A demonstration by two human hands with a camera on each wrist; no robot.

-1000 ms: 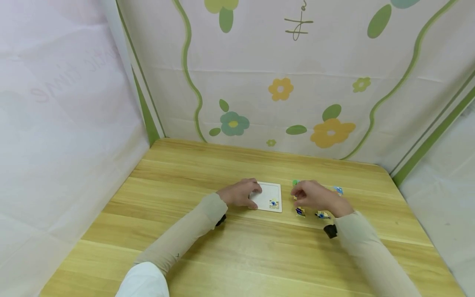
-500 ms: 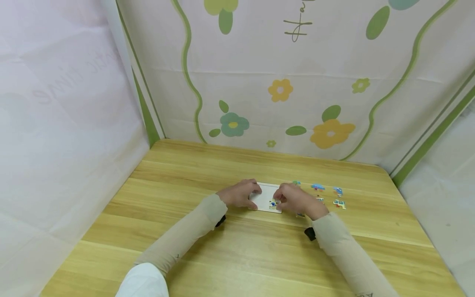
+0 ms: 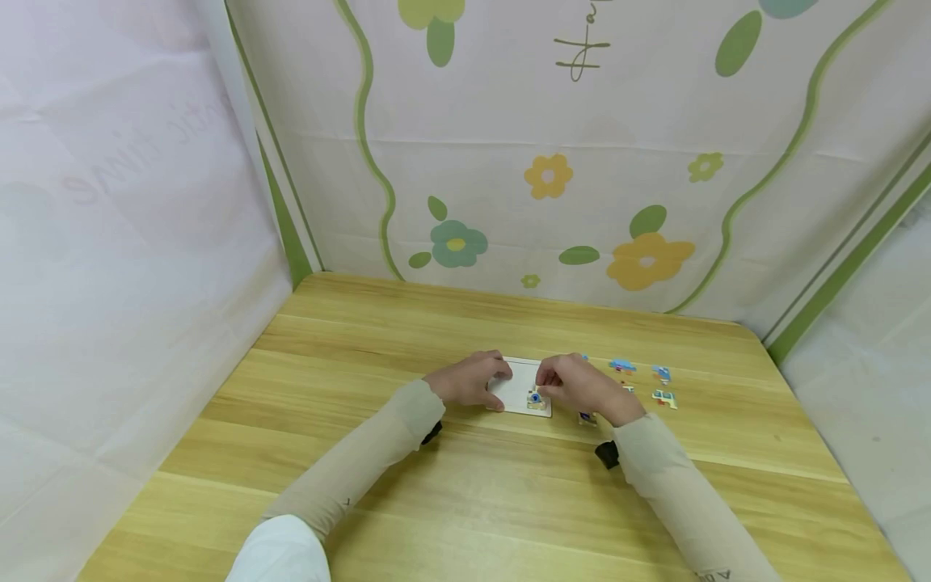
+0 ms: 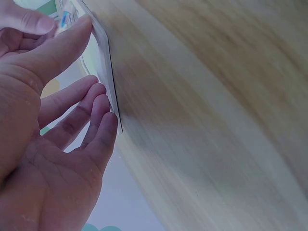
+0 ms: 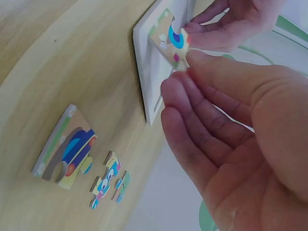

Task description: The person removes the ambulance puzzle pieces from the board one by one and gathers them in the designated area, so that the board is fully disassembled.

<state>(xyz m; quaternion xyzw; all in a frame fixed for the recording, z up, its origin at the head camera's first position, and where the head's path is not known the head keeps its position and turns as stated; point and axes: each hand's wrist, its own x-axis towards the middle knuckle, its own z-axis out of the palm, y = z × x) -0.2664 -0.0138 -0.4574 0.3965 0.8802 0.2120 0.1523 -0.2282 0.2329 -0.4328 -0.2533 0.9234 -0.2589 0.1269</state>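
Observation:
A white puzzle board lies flat on the table, and my left hand grips it at the left end, thumb on the near edge and fingers on the far edge. One puzzle piece with a blue round sits in the board's near right corner. At the board's right side my right hand pinches a small cream puzzle piece between thumb and index finger, against or close to the piece in the corner. The fingertips hide most of it.
Right of the board lie several loose puzzle pieces, among them a light blue one, a cream one and a dark blue car-like one. My right hand and wrist hide part of that group. Printed cloth walls off the back.
My right hand has moved left from the loose pieces to the board's right side, then stayed there with slight finger motion. My left hand keeps its place on the board.

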